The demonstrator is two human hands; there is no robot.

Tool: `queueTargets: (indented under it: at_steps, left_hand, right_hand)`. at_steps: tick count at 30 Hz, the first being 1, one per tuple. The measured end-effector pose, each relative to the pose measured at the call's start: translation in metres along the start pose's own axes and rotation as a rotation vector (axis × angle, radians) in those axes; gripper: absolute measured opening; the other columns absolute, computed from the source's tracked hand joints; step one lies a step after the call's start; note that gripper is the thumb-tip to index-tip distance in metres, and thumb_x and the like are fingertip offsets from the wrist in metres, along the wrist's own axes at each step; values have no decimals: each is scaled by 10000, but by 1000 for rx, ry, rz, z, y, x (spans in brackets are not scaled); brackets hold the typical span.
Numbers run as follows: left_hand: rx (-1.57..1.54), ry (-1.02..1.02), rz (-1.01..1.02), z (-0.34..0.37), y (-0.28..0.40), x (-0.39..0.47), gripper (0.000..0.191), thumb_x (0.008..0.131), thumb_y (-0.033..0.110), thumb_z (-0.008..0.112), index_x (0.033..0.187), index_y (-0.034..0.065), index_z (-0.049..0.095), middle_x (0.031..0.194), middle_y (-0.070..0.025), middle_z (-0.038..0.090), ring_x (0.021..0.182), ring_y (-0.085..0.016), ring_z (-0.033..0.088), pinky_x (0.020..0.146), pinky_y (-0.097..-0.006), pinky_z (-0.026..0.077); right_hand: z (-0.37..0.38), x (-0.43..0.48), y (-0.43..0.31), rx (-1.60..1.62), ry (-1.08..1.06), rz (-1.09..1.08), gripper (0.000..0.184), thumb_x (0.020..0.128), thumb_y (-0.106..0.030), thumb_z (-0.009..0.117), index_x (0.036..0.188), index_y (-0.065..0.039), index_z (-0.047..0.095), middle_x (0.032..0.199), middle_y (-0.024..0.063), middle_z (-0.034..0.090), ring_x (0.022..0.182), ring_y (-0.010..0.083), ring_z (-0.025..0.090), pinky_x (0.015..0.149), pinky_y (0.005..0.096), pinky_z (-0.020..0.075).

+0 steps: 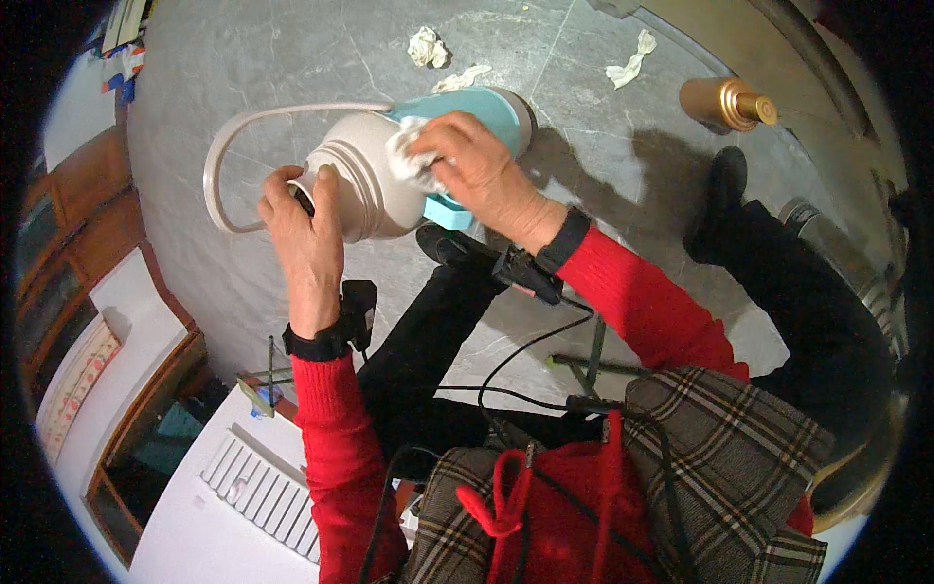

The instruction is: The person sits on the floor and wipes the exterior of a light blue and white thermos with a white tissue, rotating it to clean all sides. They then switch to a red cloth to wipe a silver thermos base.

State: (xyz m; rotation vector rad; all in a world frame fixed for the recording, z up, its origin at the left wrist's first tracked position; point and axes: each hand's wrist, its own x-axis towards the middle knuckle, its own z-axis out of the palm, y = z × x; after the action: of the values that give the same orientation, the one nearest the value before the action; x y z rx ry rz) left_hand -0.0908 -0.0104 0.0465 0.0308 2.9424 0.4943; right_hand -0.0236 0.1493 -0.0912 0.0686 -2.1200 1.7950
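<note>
A cream and light-blue thermos jug [394, 146] is held above or on the floor, with its threaded neck towards the left. My left hand [306, 219] grips the rim of its mouth, the thumb and fingers around the opening. In my right hand [474, 160] is a crumpled white tissue [410, 155], pressed against the jug's shoulder. The jug's cream carrying handle [213, 168] loops out to the left. Below my right hand juts a light-blue grip [448, 212] on the jug's side. My hand hides part of the blue body.
Crumpled tissues [427, 47] lie on the grey tiled floor [277, 66], another tissue [633, 60] farther right. A gold bottle [726, 104] stands near my shoe [728, 175]. A black cable [503, 350] hangs between my wrists. Wooden cabinets [91, 182] and a white slatted panel [255, 489] are at left.
</note>
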Motion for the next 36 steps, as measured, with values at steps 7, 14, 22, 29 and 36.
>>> queueTargets:
  at_steps: [7, 14, 22, 29, 36]
  left_hand:
    - [-220, 36, -93, 3, -40, 23, 540, 831, 419, 542, 1068, -62, 475, 962, -175, 510, 876, -225, 491, 789, -324, 403]
    - [-304, 46, -239, 7, -59, 25, 572, 830, 451, 522, 1067, -65, 451, 940, -156, 526, 848, -208, 504, 754, -303, 422]
    - [-327, 65, -347, 12, -65, 24, 583, 833, 447, 528, 1086, -69, 434, 968, -162, 524, 844, -220, 528, 746, -311, 444]
    - [-356, -35, -458, 6, -60, 22, 671, 819, 492, 544, 1144, -74, 389, 1032, -186, 501, 941, -243, 518, 795, -336, 449]
    - [-248, -150, -387, -6, -49, 16, 747, 802, 538, 550, 1238, -34, 351, 1135, -240, 459, 1061, -316, 494, 943, -401, 389]
  right_hand:
    - [-63, -46, 106, -218, 186, 766, 271, 809, -166, 594, 1035, -20, 557, 941, 198, 611, 891, 333, 590, 761, 390, 456]
    - [-25, -17, 136, -145, 214, 553, 233, 788, -150, 569, 996, -48, 585, 950, 199, 587, 894, 369, 566, 768, 435, 450]
    - [48, -107, 111, -229, 183, 706, 193, 773, 19, 497, 961, -8, 528, 922, 211, 558, 888, 383, 542, 750, 454, 437]
    - [33, -105, 101, -65, 274, 841, 211, 774, -68, 568, 982, -35, 561, 918, 157, 587, 900, 341, 565, 782, 398, 448]
    - [13, -33, 123, -149, 338, 469, 185, 771, -51, 563, 954, -46, 591, 926, 165, 573, 899, 360, 539, 784, 425, 436]
